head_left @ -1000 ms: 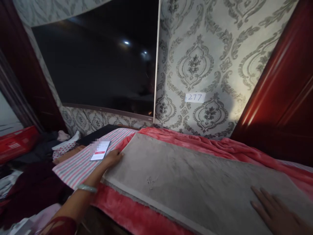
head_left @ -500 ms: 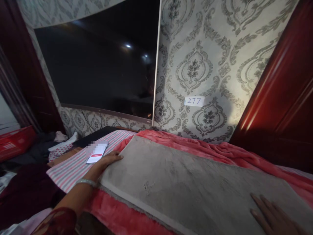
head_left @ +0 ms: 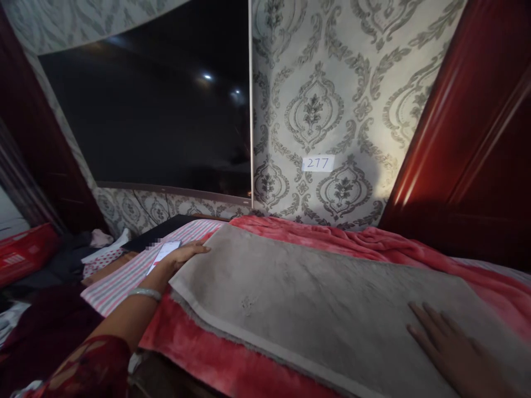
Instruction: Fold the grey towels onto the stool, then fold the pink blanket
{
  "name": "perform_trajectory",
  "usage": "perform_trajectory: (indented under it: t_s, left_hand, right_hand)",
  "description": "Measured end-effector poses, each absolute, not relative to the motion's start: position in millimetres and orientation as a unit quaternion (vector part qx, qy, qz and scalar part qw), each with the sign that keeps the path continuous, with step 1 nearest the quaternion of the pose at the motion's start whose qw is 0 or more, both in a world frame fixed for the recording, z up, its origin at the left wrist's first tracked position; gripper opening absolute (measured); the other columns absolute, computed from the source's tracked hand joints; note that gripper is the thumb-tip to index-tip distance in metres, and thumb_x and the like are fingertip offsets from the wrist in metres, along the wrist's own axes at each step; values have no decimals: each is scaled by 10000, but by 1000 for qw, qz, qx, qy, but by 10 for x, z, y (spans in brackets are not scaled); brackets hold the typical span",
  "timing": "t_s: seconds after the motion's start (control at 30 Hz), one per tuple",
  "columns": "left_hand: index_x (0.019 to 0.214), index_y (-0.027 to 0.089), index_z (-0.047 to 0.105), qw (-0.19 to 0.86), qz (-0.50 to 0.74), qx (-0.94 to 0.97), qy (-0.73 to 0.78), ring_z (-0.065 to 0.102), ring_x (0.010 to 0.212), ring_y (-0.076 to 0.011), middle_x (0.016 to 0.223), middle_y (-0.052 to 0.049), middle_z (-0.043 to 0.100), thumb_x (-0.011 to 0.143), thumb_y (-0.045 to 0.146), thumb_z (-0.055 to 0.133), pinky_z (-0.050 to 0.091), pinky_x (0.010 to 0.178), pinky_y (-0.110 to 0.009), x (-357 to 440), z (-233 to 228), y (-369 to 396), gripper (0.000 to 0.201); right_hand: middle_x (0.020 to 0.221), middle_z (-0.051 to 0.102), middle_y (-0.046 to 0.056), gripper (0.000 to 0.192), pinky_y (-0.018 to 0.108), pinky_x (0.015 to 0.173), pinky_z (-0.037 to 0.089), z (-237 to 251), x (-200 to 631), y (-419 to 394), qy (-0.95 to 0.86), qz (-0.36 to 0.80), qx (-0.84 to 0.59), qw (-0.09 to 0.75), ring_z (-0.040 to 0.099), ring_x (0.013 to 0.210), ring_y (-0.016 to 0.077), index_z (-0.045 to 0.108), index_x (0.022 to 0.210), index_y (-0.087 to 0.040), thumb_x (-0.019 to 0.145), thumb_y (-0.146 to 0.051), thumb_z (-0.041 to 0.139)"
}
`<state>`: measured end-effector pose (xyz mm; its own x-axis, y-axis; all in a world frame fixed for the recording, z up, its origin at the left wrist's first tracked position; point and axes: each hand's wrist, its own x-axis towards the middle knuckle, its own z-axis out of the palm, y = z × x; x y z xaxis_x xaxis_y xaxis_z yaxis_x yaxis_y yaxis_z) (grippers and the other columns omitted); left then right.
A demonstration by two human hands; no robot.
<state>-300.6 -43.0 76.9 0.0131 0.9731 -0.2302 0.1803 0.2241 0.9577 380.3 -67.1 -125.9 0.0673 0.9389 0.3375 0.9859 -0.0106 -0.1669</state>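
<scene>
Lying flat across one red blanket [head_left: 365,243], a single grey mat [head_left: 315,298] fills the middle of the head view. Two hands touch it. The left hand [head_left: 185,255] rests on its far left corner, fingers [head_left: 199,249] extended along the edge, a bangle [head_left: 145,293] on the wrist. The right hand [head_left: 448,348] presses palm-down on the near right part, fingers spread, gripping nothing. One phone [head_left: 164,253] sits on a striped sheet [head_left: 124,276] just beside the left hand. One label [head_left: 318,163] on the wall reads 277.

A phone [head_left: 165,252] lies on striped cloth [head_left: 124,276] below a dark screen [head_left: 157,110].
</scene>
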Motion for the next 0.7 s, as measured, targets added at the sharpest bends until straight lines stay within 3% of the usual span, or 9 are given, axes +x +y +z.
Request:
perform_trajectory:
  t_s: [0.33, 0.53, 0.7]
  left_hand:
    - [1049, 127, 771, 510, 350, 544, 567, 741, 861, -304, 910, -103, 803, 504, 390, 878, 567, 890, -423, -2650, 1088, -264, 615]
    - [1208, 144, 721, 528, 358, 575, 511, 730, 1003, -342, 1028, -126, 798, 590, 339, 849, 555, 905, -429, -2305, 1178, -275, 660]
    - [1186, 125, 711, 545, 345, 617, 450, 727, 933, -275, 1020, -133, 783, 683, 291, 782, 550, 875, -383, -1797, 1227, -164, 535]
  right_hand:
    - [1624, 437, 86, 889, 669, 1180, 334, -1060, 3633, -706, -655, -23, -735, 174, 365, 1512, 376, 506, 1534, -256, 837, -720, 208]
    - [1623, 441, 80, 883, 663, 1174, 341, -1065, 3630, -703, -657, -32, -734, 168, 357, 1518, 366, 517, 1527, -265, 848, -717, 178]
    - [1624, 440, 80, 875, 653, 1164, 355, -1036, 3617, -711, -657, -41, -736, 158, 372, 1511, 366, 510, 1536, -260, 869, -711, 166]
